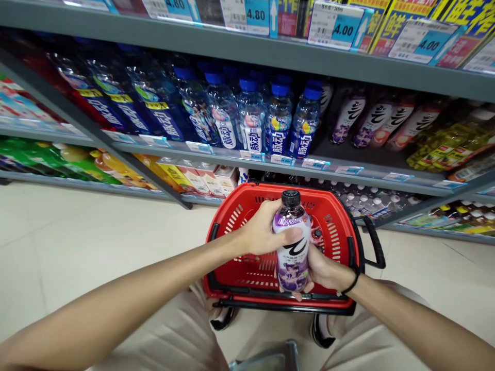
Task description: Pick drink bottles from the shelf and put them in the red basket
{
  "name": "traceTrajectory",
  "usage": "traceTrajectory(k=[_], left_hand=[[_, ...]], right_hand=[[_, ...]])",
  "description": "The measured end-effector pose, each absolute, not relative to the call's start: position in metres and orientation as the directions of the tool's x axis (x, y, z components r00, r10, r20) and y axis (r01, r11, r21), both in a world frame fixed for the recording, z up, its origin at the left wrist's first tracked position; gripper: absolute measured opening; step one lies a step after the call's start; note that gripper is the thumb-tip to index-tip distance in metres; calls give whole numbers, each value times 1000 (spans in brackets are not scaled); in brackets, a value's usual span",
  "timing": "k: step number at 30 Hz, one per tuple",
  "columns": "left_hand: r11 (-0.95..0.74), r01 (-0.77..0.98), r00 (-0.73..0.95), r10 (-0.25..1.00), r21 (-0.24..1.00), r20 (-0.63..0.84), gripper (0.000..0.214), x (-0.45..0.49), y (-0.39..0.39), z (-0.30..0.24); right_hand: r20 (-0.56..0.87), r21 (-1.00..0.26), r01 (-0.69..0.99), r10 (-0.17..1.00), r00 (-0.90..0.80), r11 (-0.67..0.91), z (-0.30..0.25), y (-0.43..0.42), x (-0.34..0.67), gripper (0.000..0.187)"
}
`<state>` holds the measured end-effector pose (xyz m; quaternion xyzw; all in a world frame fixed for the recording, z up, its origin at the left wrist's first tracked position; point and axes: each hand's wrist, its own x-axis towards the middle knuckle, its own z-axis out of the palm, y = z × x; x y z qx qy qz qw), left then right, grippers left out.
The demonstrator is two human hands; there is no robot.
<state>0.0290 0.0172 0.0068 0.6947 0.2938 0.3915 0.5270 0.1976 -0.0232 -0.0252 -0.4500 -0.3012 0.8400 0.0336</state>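
A purple and white drink bottle [293, 257] with a black cap is held upright between my two hands, above a red shopping basket [228, 206]. My left hand [266, 232] wraps round its upper left side, the thumb lying across the label. From the lower right, my right hand [323, 270] grips the bottle, with fingertips showing beneath its base. A black band circles my right wrist. Inside the basket, partly hidden behind the bottle, lies at least one more dark-capped bottle [317, 235].
Ahead stands a grey shelf [247, 49] with price tags. Blue-capped bottles [251, 111] line its middle level, with white and purple bottles [350, 116] to their right. The basket's black handle [373, 242] sticks out rightward. My legs flank the basket; a grey metal object [270, 358] is below.
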Motion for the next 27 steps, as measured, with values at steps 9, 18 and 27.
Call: traceTrajectory(k=[9, 18, 27], left_hand=[[-299, -14, 523, 811, 954, 262, 43, 28, 17, 4], [-325, -9, 532, 799, 946, 279, 42, 28, 16, 5], [-344, 30, 529, 802, 939, 277, 44, 26, 14, 6]], right_hand=[[-759, -549, 254, 347, -551, -796, -29, -25, 201, 91], [-741, -552, 223, 350, -572, -804, -29, -25, 200, 89], [-733, -577, 212, 385, -560, -789, -29, -27, 198, 84]])
